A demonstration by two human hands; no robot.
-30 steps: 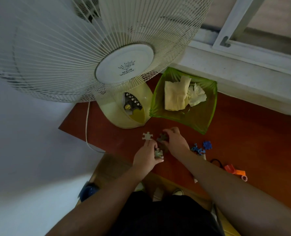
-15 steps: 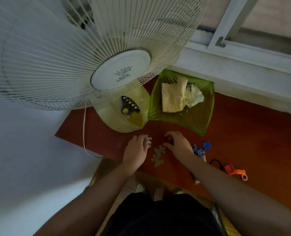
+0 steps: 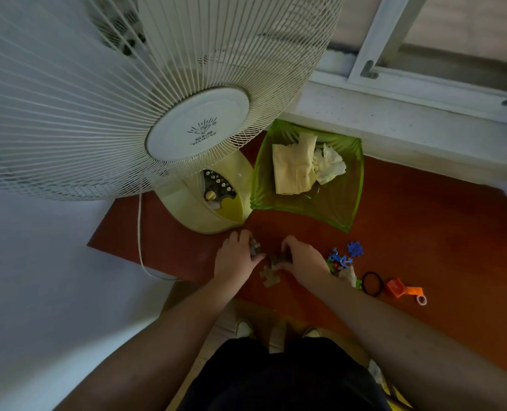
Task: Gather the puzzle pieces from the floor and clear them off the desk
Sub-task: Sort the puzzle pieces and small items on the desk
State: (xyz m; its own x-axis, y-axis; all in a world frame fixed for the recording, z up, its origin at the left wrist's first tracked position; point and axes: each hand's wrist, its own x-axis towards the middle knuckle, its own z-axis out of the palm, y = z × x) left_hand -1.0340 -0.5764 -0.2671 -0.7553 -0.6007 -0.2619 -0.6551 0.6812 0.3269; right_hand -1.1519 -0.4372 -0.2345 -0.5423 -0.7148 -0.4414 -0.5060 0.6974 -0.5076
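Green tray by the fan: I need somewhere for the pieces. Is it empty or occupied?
Occupied: the green tray holds a folded cream cloth and crumpled white tissue.

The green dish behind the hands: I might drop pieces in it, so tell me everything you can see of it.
The translucent green plastic dish is squarish with ribbed, flaring walls and pointed corners. It sits level on the red-brown desktop, right beside the cream fan base, below the window sill. It holds a folded beige cloth and a crumpled white tissue. Neither hand touches it.

On the desk (image 3: 424, 232), a fan (image 3: 205, 203) stands left of a tray (image 3: 350, 209) holding tissues (image 3: 302, 167).
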